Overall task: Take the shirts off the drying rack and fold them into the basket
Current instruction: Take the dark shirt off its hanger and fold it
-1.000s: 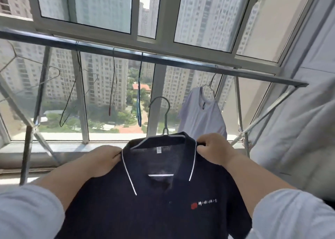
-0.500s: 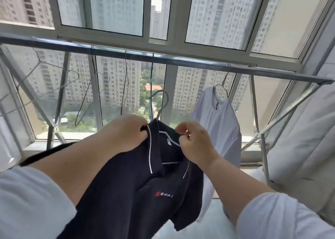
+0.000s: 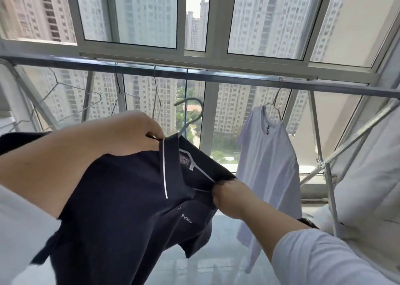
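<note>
Lowered right hand, fingers hidden, tugs navy polo off hanger.

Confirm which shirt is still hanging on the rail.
The white T-shirt, on its wire hanger hooked over the rack rail. The navy polo shirt is off the rail, its hanger hook free in the air, held by the left hand and right hand.

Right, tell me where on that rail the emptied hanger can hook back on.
The rail is bare between the blue hanger near the middle and the white t-shirt, and again right of that shirt. Left of the blue hanger it is crowded with empty wire hangers.
</note>
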